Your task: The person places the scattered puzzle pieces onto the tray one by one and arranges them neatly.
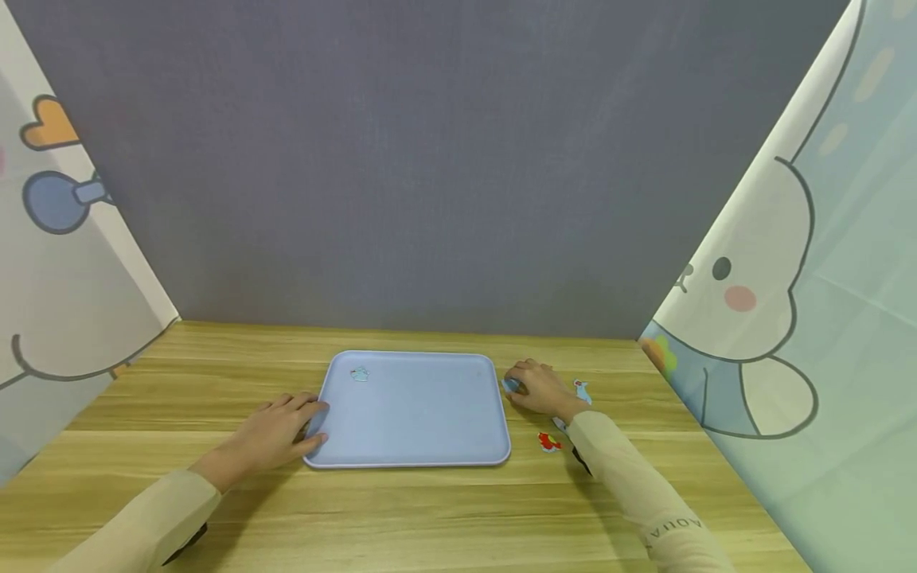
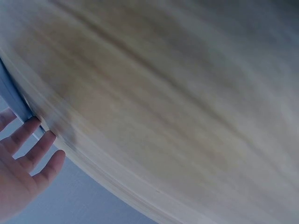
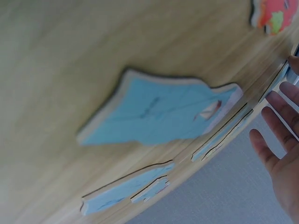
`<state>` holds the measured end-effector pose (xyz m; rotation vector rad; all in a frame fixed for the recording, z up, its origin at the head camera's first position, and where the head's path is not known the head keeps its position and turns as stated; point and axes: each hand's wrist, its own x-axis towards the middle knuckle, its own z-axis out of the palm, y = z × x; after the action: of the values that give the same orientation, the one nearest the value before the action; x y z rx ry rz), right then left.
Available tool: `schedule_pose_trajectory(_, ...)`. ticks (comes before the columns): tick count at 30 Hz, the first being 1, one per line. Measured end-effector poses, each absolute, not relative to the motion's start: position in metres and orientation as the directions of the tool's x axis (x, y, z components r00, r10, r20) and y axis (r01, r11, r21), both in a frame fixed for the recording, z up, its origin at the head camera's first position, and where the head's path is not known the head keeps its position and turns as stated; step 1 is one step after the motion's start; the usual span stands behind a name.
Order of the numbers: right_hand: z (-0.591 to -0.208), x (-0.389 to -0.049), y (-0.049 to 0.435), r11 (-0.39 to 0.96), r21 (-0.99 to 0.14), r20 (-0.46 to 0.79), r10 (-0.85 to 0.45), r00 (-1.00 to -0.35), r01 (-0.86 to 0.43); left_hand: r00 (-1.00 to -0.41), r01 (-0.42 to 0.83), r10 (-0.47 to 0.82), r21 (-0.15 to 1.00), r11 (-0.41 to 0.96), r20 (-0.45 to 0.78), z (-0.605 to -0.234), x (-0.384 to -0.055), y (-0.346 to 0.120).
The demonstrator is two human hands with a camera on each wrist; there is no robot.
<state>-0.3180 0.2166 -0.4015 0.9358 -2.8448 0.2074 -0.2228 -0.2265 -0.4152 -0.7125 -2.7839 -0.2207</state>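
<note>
A pale blue tray (image 1: 408, 464) lies on the wooden table, with a small light-blue puzzle piece (image 1: 360, 374) near its upper left corner. My left hand (image 1: 279, 430) rests at the tray's left rim, fingers mostly straight, fingertips touching the edge in the left wrist view. Just beyond the right rim, my right hand (image 1: 539, 388) pinches a light-blue puzzle piece (image 1: 511, 384) between thumb and index finger; the other fingers are extended. Close by, under the right wrist, lie a red puzzle piece (image 1: 549, 442) and a larger blue piece (image 3: 159, 109).
More blue puzzle pieces (image 3: 124, 189) are spread to the right of the tray, one (image 1: 583, 391) past the right wrist. A grey panel (image 1: 408, 175) stands behind the table. Cartoon-printed cloths hang left and right (image 1: 759, 318).
</note>
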Motion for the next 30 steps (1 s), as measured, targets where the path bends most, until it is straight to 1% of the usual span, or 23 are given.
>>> schedule_pose_trajectory(5,-0.4005,-0.3164,0.2167,0.793,-0.113,0.166,-0.579,-0.798,-0.599,-0.854,0.483,0.449,0.084,0.871,0.262,-0.4137,-0.2223,-0.2254)
schedule_pose_trajectory(12,-0.4021,-0.3177,0.2169,0.797,-0.113,0.171,-0.573,-0.802,-0.593,-0.855,0.482,0.448,0.081,0.873,0.260,-0.4142,-0.2223,-0.2249)
schedule_pose_trajectory(21,-0.4024,-0.3195,0.2173,0.807,-0.167,0.138,-0.550,-0.824,-0.567,-0.862,0.474,0.445,0.078,0.877,0.242,-0.4151,-0.2225,-0.2249)
schedule_pose_trajectory(30,-0.4002,-0.3205,0.2171,0.803,-0.198,0.145,-0.544,-0.827,-0.563,-0.866,0.471,0.443,0.079,0.879,0.233,-0.4143,-0.2230,-0.2238)
